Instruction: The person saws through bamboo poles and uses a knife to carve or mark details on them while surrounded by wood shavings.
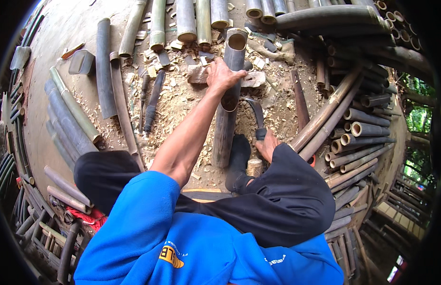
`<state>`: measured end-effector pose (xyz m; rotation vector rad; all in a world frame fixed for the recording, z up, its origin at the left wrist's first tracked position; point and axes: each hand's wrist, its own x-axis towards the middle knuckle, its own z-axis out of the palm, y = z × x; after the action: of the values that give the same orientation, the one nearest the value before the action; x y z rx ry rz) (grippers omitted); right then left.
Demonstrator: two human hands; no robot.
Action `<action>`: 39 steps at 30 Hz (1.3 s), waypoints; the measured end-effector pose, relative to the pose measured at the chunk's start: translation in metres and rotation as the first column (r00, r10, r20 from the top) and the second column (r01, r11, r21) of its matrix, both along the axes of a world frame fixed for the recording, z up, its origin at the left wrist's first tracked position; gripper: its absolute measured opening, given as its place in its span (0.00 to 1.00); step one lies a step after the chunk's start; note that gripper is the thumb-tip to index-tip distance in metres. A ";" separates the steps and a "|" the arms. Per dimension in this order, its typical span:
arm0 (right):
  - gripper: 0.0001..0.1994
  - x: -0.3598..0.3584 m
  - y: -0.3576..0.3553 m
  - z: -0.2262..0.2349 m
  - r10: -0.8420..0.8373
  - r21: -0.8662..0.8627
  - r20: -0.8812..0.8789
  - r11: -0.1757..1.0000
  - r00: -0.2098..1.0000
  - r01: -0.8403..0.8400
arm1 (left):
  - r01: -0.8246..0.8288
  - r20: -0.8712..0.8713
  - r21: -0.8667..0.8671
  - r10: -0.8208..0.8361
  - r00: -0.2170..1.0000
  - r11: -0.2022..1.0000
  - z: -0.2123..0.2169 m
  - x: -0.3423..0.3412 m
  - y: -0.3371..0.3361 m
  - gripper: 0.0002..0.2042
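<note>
A dark bamboo tube [225,135] lies lengthwise in front of me, with an open far end and a scooped notch in its upper side. My left hand [223,76] wraps over the tube between these two openings. Under it, a rough wooden block [197,74] props it up. To the right, my right hand [268,145] is closed round the dark handle of a curved knife [256,112], whose blade points away from me beside the notch. My dark-covered foot [238,159] rests against the tube's near end.
Pale chips [182,109] litter the ground. A long-handled blade [155,102] and a slim chisel-like tool [143,97] lie at left, near a clear plastic container [81,62]. Cut bamboo lengths [186,21] line the far side; a bamboo stack [367,128] stands at right.
</note>
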<state>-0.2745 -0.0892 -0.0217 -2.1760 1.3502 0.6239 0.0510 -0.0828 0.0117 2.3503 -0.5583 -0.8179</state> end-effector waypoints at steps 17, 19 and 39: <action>0.40 0.000 -0.035 0.007 0.294 -0.404 0.472 0.910 0.831 -0.093 | -0.167 -0.038 -0.790 0.225 0.974 0.590 0.245 0.034 0.105 0.14; 0.44 0.038 -0.056 0.006 0.372 -0.453 0.500 0.882 0.783 -0.129 | -0.145 0.025 -0.896 0.374 0.927 0.419 0.258 0.043 0.121 0.18; 0.37 0.098 0.004 -0.022 0.137 -0.331 0.442 0.943 0.887 0.020 | -0.976 -0.978 -0.194 0.103 0.184 -0.102 0.011 -0.013 0.198 0.36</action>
<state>-0.1764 -0.0853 -0.0441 -2.4254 1.1887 -0.1211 0.0377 0.1152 0.0226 0.6225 0.5745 -0.5329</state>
